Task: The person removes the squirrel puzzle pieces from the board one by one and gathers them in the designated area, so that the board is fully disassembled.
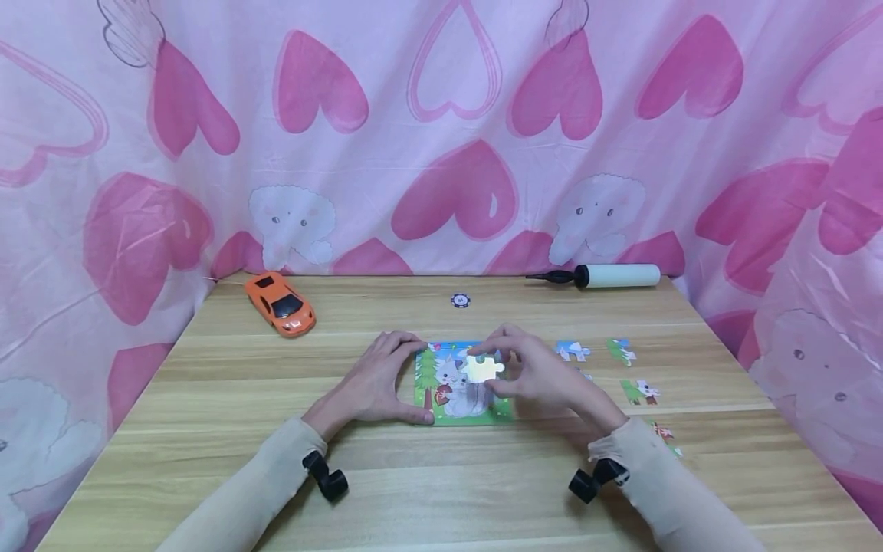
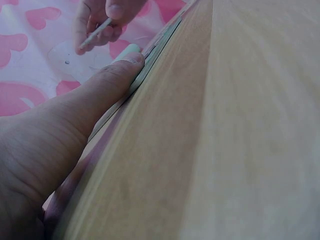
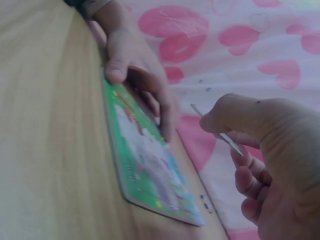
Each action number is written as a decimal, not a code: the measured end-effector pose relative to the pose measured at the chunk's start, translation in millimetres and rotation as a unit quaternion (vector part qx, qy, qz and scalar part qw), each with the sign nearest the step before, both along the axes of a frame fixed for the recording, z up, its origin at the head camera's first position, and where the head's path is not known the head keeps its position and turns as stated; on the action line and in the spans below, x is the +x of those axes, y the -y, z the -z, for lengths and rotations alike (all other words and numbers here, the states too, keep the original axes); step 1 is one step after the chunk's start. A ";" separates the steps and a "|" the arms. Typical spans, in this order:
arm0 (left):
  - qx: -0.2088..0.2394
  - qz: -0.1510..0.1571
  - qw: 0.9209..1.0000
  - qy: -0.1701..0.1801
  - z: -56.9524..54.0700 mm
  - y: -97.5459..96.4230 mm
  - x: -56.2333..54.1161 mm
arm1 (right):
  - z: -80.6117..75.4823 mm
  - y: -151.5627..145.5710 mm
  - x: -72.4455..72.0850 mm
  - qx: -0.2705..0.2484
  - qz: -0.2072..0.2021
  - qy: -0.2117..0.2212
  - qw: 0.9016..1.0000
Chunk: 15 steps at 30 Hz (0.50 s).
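A jigsaw puzzle board (image 1: 455, 410) with a cartoon animal picture lies flat on the table. My left hand (image 1: 375, 379) rests at its left side, the straight thumb on the lower left corner and the fingers by the upper left corner. Over the board's right part, my right hand (image 1: 531, 372) pinches a puzzle piece (image 1: 483, 369) between thumb and fingers. The piece looks pale and shiny from above. In the right wrist view this puzzle piece (image 3: 231, 143) appears edge-on, raised above the board (image 3: 150, 155).
Loose puzzle pieces (image 1: 643, 392) lie scattered to the right, some partly behind the right arm. Toward the back are an orange toy car (image 1: 281, 304), a poker chip (image 1: 460, 300) and a white hand pump (image 1: 621, 275). A pink heart-patterned curtain (image 1: 455, 192) hangs behind the table.
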State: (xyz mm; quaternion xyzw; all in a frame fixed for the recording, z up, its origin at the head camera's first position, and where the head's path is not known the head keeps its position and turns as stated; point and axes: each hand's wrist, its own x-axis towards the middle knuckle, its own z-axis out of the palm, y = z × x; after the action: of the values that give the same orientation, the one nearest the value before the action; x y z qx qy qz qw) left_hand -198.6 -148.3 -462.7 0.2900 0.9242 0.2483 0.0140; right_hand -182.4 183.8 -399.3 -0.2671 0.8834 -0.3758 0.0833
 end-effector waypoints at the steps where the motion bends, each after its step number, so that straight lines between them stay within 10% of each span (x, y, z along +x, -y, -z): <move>1: 0.000 0.000 1.000 0.000 0.1 0.1 0.1 | -1.7 -1.4 -0.7 -0.002 0.002 -0.002 1.000; 15: -0.004 0.001 1.000 -0.002 0.1 -0.1 -0.1 | -28.3 -34.9 -6.8 -0.033 0.023 -0.067 0.997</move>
State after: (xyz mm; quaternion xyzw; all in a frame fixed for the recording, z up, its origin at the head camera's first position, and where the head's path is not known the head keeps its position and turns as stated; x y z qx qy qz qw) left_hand -198.7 -148.2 -462.9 0.2914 0.9249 0.2439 0.0132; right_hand -189.3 218.7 -371.0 -0.2733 0.8800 -0.3884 0.0065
